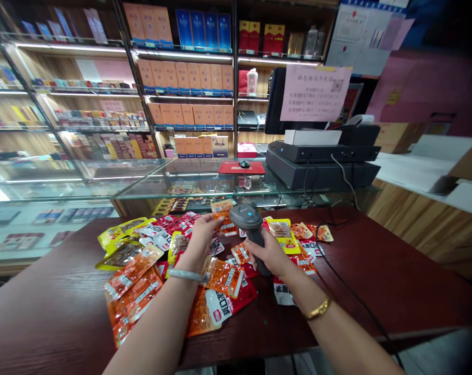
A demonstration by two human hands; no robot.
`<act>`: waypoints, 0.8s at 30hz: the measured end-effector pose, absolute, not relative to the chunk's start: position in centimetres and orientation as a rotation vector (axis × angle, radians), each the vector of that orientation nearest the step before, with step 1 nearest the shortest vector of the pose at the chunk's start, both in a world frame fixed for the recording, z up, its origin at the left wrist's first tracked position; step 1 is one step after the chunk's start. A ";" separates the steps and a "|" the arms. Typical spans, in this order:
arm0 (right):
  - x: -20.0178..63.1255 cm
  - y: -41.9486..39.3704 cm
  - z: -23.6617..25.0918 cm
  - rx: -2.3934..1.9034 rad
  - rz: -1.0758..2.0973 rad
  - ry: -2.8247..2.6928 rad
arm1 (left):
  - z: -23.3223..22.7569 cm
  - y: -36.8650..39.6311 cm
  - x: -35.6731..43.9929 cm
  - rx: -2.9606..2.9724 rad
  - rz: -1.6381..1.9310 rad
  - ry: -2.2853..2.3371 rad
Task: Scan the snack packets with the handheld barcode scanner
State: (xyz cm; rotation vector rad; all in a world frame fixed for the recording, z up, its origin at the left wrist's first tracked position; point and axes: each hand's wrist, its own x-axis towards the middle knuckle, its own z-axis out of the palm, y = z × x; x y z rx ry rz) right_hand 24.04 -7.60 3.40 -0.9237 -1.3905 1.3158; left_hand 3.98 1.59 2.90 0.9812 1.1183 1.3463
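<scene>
Meanwhile left hand (199,240) fingers pinch an orange snack packet (222,208) upright; right hand (269,254) fingers clench the barcode scanner (248,221).

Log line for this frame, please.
left hand: holds orange snack packet | right hand: grips barcode scanner | snack packets on dark table

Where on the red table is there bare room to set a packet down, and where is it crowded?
The table is bare right of the scanner cord, and along the near left edge below the orange packets. It is crowded mid-table, where the left hand holds a packet and the right hand holds the scanner.
</scene>
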 end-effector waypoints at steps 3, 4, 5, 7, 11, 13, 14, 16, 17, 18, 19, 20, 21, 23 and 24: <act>24.1 -7.5 3.2 -0.927 1.320 -1.401 | 3.5 0.9 4.6 1.027 1.319 1.104; 24.1 -7.4 3.1 -0.928 1.315 -1.408 | 3.7 0.7 4.8 1.050 1.306 1.094; 24.1 -7.3 3.0 -0.929 1.310 -1.418 | 3.8 0.5 4.9 1.075 1.293 1.082; 24.2 -7.2 2.8 -0.932 1.302 -1.431 | 3.8 0.5 5.0 1.107 1.269 1.058; 24.1 -7.2 2.8 -0.936 1.307 -1.433 | 3.1 1.2 5.1 0.996 1.302 1.062; 24.2 -7.2 2.8 -0.939 1.303 -1.410 | 2.7 1.3 5.5 0.923 1.314 1.033; 24.2 -7.2 2.9 -0.941 1.296 -1.390 | 2.6 1.2 5.8 0.894 1.307 0.993; 24.5 -7.1 3.1 -0.948 1.276 -1.348 | 2.3 0.7 6.7 0.858 1.239 0.866; 24.8 -7.1 3.3 -0.956 1.269 -1.332 | 2.2 0.2 7.3 0.855 1.171 0.798; 25.1 -7.1 3.5 -0.970 1.266 -1.317 | 2.2 -0.2 7.7 0.860 1.094 0.740; 25.4 -7.2 3.7 -0.992 1.266 -1.305 | 2.1 -0.6 8.2 0.872 1.025 0.700; 25.8 -7.4 3.9 -1.020 1.267 -1.292 | 2.1 -0.9 8.5 0.888 0.975 0.684; 26.2 -7.7 4.0 -1.050 1.267 -1.273 | 2.1 -1.1 8.6 0.906 0.951 0.695; 27.0 -8.8 4.1 -1.099 1.262 -1.230 | 2.2 -1.0 8.6 0.950 0.974 0.764; 27.3 -9.5 4.1 -1.119 1.257 -1.210 | 2.3 -0.7 8.3 0.982 0.998 0.804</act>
